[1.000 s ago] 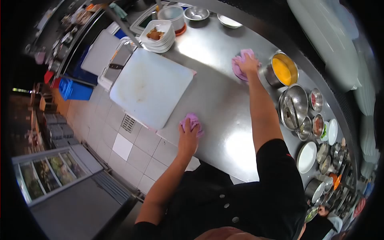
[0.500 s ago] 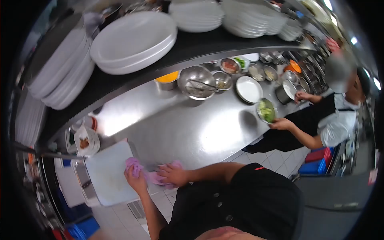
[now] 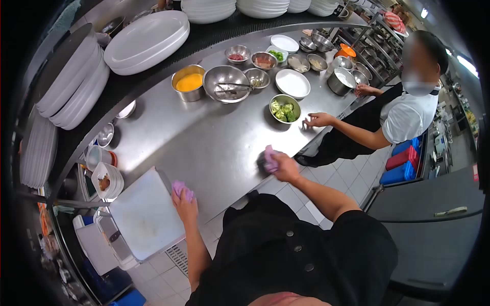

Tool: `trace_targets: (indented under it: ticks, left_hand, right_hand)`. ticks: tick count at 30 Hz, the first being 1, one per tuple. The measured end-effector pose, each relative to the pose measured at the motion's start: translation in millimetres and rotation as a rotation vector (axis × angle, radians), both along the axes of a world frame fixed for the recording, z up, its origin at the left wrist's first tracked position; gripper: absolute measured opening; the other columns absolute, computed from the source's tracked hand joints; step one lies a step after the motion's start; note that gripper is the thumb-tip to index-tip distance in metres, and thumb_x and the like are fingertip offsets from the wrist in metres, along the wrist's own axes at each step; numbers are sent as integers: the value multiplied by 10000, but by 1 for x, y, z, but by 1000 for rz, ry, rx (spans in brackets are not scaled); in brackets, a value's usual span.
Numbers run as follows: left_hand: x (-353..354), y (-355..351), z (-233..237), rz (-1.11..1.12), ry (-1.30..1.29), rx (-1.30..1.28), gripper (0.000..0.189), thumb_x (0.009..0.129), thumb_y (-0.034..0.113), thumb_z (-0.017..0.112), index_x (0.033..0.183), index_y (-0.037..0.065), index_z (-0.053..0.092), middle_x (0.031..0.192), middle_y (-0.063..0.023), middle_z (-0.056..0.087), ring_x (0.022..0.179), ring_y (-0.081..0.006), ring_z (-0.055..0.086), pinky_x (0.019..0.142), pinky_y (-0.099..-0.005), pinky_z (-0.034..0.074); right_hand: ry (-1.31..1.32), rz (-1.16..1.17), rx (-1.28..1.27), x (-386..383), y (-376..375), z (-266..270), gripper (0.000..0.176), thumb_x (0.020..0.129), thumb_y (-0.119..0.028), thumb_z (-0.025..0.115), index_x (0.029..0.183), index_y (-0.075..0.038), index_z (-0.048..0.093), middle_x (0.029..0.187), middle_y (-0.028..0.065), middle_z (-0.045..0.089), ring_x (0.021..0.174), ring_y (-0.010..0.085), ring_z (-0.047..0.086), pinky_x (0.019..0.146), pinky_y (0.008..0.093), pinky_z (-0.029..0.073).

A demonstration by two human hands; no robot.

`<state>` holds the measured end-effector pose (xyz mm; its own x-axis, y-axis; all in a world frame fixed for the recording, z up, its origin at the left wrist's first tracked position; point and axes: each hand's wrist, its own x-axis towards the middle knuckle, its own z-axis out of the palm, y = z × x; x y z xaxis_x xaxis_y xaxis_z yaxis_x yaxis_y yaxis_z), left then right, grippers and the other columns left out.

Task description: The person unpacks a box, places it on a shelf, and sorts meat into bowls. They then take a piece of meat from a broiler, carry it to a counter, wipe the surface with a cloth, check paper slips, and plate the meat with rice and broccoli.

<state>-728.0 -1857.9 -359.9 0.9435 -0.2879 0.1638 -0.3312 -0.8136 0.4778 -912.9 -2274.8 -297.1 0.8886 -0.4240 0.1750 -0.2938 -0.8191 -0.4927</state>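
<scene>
My left hand (image 3: 187, 210) is closed around a bunched pink-purple cloth (image 3: 182, 189), beside the right edge of a white cutting board (image 3: 138, 219). Out over the front edge of the steel counter (image 3: 204, 163), my right hand (image 3: 287, 170) grips another pink-purple cloth (image 3: 270, 158), pressed near the metal surface. A metal bowl (image 3: 276, 98) of broccoli stands just beyond that hand. The co-worker's hand (image 3: 319, 120) is open at the bowl's right side.
At the back stand a pot (image 3: 190, 96) of yellow liquid, a large mixing bowl (image 3: 217, 74) with tongs, a white plate (image 3: 292, 83) and several small bowls. Stacked plates (image 3: 148, 43) fill the shelf above. A co-worker (image 3: 408, 117) stands at the right end.
My right hand has swept right along the counter with its cloth, away from my left hand. The co-worker has set down the broccoli bowl and let go of it.
</scene>
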Motion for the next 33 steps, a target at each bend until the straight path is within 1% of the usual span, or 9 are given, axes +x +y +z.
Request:
trace_targets:
  ticks: [2, 3, 6, 11, 13, 16, 21, 27, 33]
  left_hand:
    - [-7, -2, 12, -5, -15, 10, 578, 779, 128, 750, 1337, 71, 610, 1559, -246, 378, 1414, -475, 362, 1192, -507, 319]
    - [-10, -5, 19, -8, -11, 21, 578, 779, 128, 750, 1337, 71, 610, 1559, -246, 378, 1414, -475, 362, 1192, -507, 319]
    - [-21, -17, 33, 58, 40, 77, 580, 783, 133, 763, 1337, 64, 608, 1563, -235, 379, 1438, -458, 346, 1203, -506, 299]
    - [-33, -48, 51, -15, 120, 29, 543, 825, 176, 771, 1332, 61, 613, 1540, -202, 429, 1453, -389, 363, 1196, -483, 306]
    - [-37, -75, 66, -13, 155, 7, 525, 832, 175, 767, 1321, 56, 616, 1528, -202, 446, 1443, -382, 381, 1192, -476, 314]
    - [-41, -108, 68, -31, 227, 14, 495, 841, 170, 760, 1302, 55, 623, 1502, -199, 477, 1415, -373, 422, 1177, -464, 339]
    - [-48, -196, 72, -123, 315, 37, 467, 844, 162, 752, 1285, 68, 632, 1462, -186, 518, 1364, -370, 483, 1138, -455, 393]
    - [-48, -308, 63, -261, 428, 52, 476, 831, 143, 751, 1285, 67, 629, 1429, -184, 536, 1325, -373, 516, 1102, -442, 430]
    - [-32, -409, 65, -317, 462, -49, 483, 845, 139, 747, 1298, 36, 618, 1348, -190, 595, 1259, -360, 573, 1051, -437, 474]
  right_hand:
    - [162, 316, 61, 24, 48, -9, 483, 863, -402, 740, 1225, -106, 619, 1085, 232, 621, 1059, 414, 595, 984, 485, 490]
    - [73, 435, 62, 37, 79, -21, 580, 850, -388, 743, 1341, -129, 577, 1257, 249, 583, 1196, 447, 539, 1084, 551, 408]
    - [62, 672, -152, 67, 153, -47, 664, 801, -357, 761, 1393, -138, 557, 1467, 234, 470, 1393, 466, 383, 1136, 620, 317]
    - [76, 790, -37, 88, 95, -60, 597, 772, -345, 765, 1314, -143, 617, 1482, 214, 473, 1422, 450, 370, 1146, 603, 315]
    - [-111, 572, 15, 61, 19, -80, 467, 783, -315, 763, 1194, -122, 652, 1388, 226, 540, 1314, 450, 488, 1095, 548, 400]
    - [-183, 185, -25, 8, -112, -80, 569, 718, -230, 807, 1249, -116, 637, 1272, 212, 600, 1185, 436, 578, 999, 466, 508]
    - [-149, -173, -353, -16, -326, -88, 668, 710, -265, 806, 1316, -91, 584, 1219, 212, 587, 1160, 443, 547, 1093, 522, 430]
    - [-11, -453, -347, 61, -499, -103, 541, 788, -287, 775, 1260, -81, 609, 1272, 224, 575, 1210, 463, 513, 1146, 550, 354]
    - [311, -581, -265, 155, -642, -108, 743, 871, -611, 636, 1485, -208, 526, 1533, 205, 446, 1365, 495, 425, 1175, 605, 274]
